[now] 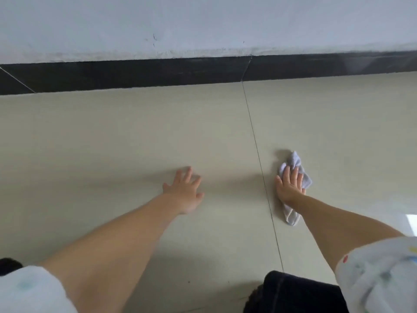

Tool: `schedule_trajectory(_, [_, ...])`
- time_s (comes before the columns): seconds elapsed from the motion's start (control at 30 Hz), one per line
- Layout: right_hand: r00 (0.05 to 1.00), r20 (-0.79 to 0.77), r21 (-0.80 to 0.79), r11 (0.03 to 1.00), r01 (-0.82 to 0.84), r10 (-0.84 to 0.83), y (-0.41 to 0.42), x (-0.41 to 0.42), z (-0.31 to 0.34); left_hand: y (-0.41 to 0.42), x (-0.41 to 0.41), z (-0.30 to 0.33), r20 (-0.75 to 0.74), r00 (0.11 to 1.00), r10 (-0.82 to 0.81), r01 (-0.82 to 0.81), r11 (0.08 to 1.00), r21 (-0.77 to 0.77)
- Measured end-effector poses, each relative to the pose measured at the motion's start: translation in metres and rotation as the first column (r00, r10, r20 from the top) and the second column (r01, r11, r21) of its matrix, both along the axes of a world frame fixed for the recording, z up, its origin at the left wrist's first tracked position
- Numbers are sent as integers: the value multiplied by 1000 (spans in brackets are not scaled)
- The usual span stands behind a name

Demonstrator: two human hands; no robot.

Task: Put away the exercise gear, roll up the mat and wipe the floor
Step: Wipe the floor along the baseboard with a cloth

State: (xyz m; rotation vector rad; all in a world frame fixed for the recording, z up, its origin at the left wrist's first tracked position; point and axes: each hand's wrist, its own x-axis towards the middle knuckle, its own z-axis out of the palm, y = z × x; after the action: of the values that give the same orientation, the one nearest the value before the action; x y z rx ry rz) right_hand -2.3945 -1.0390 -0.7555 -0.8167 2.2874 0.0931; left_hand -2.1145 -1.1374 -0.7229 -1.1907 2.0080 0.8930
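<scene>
- Two hands show, both reaching forward with bare forearms.
- The left hand (184, 190) lies flat on the floor (112, 136), fingers spread and straight, holding nothing.
- The right hand (290, 185) presses straight fingers down on one pale cloth (293, 162), which lies crumpled on the floor just at 3 o'clock of a grout line (259, 159).
- The cloth sticks out past the fingertips at 12 o'clock and under the wrist at 6 o'clock.
- One black skirting strip (135, 74) runs along the wall (203, 23) at 12 o'clock.
- Two white sleeves show at the bottom corners: one (31, 290) at 7 o'clock and one (379, 274) at 5 o'clock.
</scene>
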Motion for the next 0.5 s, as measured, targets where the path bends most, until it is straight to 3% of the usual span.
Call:
schedule_trajectory(0.13, [984,-56,65,984,-165,169,-64,-77,16,5,-8,-3,33,999,36,-35,999,-25])
schedule_trajectory(0.17, [972,-70,-1,975,-223,222,-81,-97,15,6,-9,-3,46,998,46,-45,998,-34])
schedule_trajectory(0.23, [801,-192,-22,814,-581,567,-105,-133,-6,10,-14,-1,66,995,69,-63,994,-90])
schedule_trajectory(0.27, [626,-245,-16,643,-766,740,-106,-141,-13,13,-19,-1,61,994,92,-82,986,-148])
schedule_trajectory(0.3, [558,-270,-75,561,-824,784,-101,-135,-14,16,-24,-3,44,991,130,-117,967,-226])
schedule_trajectory(0.33, [573,-194,-44,576,-816,797,-96,-116,-6,18,-31,-5,14,985,174,-161,938,-307])
schedule_trajectory(0.37, [588,-213,-50,592,-804,780,-81,-90,3,19,-39,-8,-23,979,204,-199,911,-360])
schedule_trajectory(0.4, [664,-173,-25,671,-741,727,-59,-64,10,19,-47,-11,-61,975,212,-219,896,-386])
schedule_trajectory(0.43, [692,-158,-90,688,-720,704,-32,-44,5,20,-53,-15,-86,976,199,-217,892,-397])
schedule_trajectory(0.5, [587,-182,-170,562,-809,789,31,0,-11,24,-61,-21,-97,981,168,-193,898,-396])
